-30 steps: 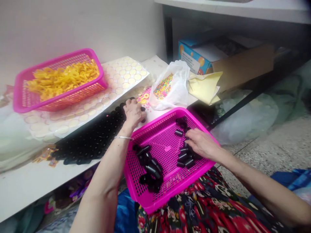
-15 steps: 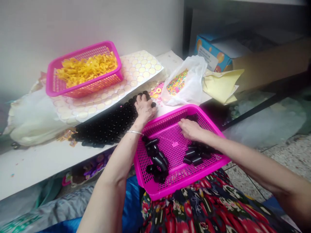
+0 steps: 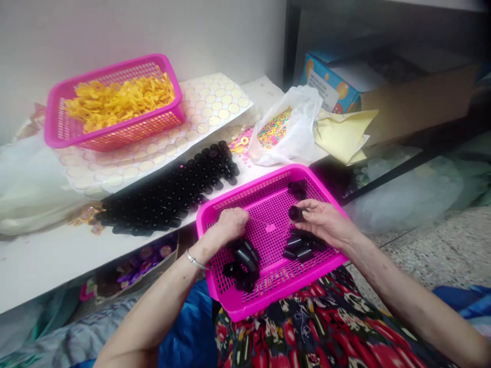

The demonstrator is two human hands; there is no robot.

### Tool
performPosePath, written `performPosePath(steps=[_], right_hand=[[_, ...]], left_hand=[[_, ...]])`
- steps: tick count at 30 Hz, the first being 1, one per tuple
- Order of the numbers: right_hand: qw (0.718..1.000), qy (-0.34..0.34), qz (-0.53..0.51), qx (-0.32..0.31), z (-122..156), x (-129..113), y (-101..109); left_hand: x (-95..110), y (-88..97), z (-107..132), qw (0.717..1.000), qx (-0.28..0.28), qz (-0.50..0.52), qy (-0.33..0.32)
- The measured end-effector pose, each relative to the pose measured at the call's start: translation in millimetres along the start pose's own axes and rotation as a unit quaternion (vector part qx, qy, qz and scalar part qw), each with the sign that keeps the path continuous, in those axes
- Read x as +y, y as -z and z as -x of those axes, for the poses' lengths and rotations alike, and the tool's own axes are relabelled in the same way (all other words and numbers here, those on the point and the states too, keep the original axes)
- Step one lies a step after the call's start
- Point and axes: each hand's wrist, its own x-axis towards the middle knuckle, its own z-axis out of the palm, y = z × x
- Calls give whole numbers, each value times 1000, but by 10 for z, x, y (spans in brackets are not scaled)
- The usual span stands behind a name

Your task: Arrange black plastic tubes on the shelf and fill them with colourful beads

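Observation:
A pink mesh tray (image 3: 268, 299) rests on my lap and holds two heaps of short black tubes. My left hand (image 3: 230, 225) is curled, knuckles up, over the left heap of black tubes (image 3: 243, 263); what its fingers hold is hidden. My right hand (image 3: 324, 222) pinches one black tube (image 3: 294, 212) between thumb and fingers, just above the right heap (image 3: 301, 248). On the white shelf (image 3: 42, 266) in front, many black tubes stand packed upright in a long block (image 3: 169, 191).
A pink basket of yellow rings (image 3: 111, 105) sits at the back left on a sheet of round stickers (image 3: 203, 115). A white bag of coloured beads (image 3: 284, 130), yellow paper (image 3: 343, 135) and a cardboard box (image 3: 402, 97) lie to the right. A speckled floor (image 3: 441, 245) shows on the right.
My left hand has left the end of the standing block of tubes and come down into the tray. My right hand has drawn back from the tray's far side, now holding a tube.

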Motion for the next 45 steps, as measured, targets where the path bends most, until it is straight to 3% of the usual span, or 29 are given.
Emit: performPosePath(steps=[3,5,6,8,10,12,18,20,26,29,32,36,41,45], right_hand=[[1000,14,-4,23,63,-24,-28],[998,49,9,39,113,-55,-56],[996,71,20,44,142,-71,-77],[991,116,52,43,201,-93,-134],[983,155,94,34,251,-102,-203],[973,182,141,26,280,-101,-269],[940,239,245,12,259,-54,-339],[933,243,263,14,246,-33,-338],[925,247,287,16,243,1,-333],[929,238,284,14,240,44,-329],[964,179,191,45,187,138,-353],[990,108,-3,91,62,241,-501],[992,74,-106,13,61,238,-708],[995,55,-74,-37,99,199,-681]], left_hand=[[-41,51,-19,1000,5,25,-12],[-13,126,7,991,27,127,-41],[23,163,32,973,39,218,-58],[129,221,92,899,54,427,-86],[249,250,148,821,56,559,-100],[350,254,183,789,64,601,-113],[494,231,202,762,59,636,-105],[517,241,205,764,55,635,-99],[545,283,211,805,89,573,-126],[562,257,214,804,121,570,-118],[604,165,209,824,211,512,-124],[684,-61,170,870,357,298,-163],[738,-242,182,864,432,130,-222],[579,-70,169,852,428,156,-258]])
